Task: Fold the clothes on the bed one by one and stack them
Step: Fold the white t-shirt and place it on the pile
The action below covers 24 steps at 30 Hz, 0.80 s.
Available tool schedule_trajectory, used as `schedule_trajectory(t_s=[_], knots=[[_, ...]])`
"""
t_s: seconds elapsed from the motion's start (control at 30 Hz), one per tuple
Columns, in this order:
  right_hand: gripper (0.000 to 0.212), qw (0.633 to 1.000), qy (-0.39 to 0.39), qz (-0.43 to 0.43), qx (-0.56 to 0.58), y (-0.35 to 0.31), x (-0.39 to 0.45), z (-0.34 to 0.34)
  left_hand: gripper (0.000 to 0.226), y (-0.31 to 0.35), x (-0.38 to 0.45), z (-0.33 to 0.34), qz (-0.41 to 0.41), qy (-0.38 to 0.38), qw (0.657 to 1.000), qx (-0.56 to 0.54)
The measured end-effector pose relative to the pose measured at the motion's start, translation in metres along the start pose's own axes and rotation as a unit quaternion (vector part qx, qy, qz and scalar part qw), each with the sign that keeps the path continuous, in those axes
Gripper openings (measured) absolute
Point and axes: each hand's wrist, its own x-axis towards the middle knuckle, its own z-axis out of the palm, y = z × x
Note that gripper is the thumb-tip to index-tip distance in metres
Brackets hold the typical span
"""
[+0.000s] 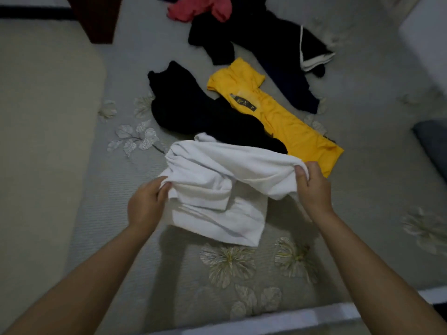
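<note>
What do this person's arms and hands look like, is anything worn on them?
Both forearms are bare as far as the picture shows: no sleeves, gloves, watch or bracelet in view. The left hand and right hand show no rings that I can make out, and the nails look short and unpainted, though the picture is dim and slightly blurred.

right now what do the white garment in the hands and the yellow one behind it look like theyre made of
White garment: looks like soft, matte knit fabric, likely cotton jersey; it drapes limply and bunches in soft folds where the left hand and right hand grip it.
Yellow garment: similar thin matte knit, lying flat with fine wrinkles; a dark printed patch sits on it. The exact fibre cannot be told.
</note>
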Motion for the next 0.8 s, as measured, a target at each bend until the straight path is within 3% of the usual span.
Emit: schedule_trajectory(t_s=[0.1,0.17,0.23,0.33,0.4,0.57,0.67,0.8], knots=[[0.048,0.999,0.039,-0.012,-0.011,-0.060,-0.006,-0.034,0.027,0.013,0.014,-0.076,0.053,0.049,0.997,0.024],[0.057,0.997,0.058,-0.039,-0.017,-0.096,-0.015,-0.052,0.039,0.015,0.015,-0.118,0.067,0.060,0.995,0.033],[0.063,0.996,-0.010,-0.047,-0.079,-0.119,-0.024,-0.061,0.056,0.006,0.007,-0.148,0.040,0.045,0.997,0.038],[0.059,0.958,-0.192,-0.040,-0.210,-0.135,-0.033,-0.055,0.056,-0.020,-0.012,-0.168,-0.039,-0.049,0.994,0.086],[0.045,0.954,-0.211,-0.043,-0.210,-0.138,-0.037,-0.037,0.053,-0.040,-0.025,-0.166,-0.087,-0.121,0.980,0.134],[0.030,0.977,-0.146,-0.057,-0.146,-0.168,-0.032,0.032,0.042,-0.101,-0.062,-0.147,-0.167,-0.238,0.934,0.207],[0.032,0.969,-0.196,-0.135,-0.069,-0.216,-0.022,0.089,0.043,-0.132,-0.086,-0.147,-0.211,-0.222,0.925,0.227],[0.058,0.893,-0.353,-0.264,-0.090,-0.267,-0.019,0.153,0.058,-0.149,-0.091,-0.154,-0.229,-0.149,0.932,0.237]])
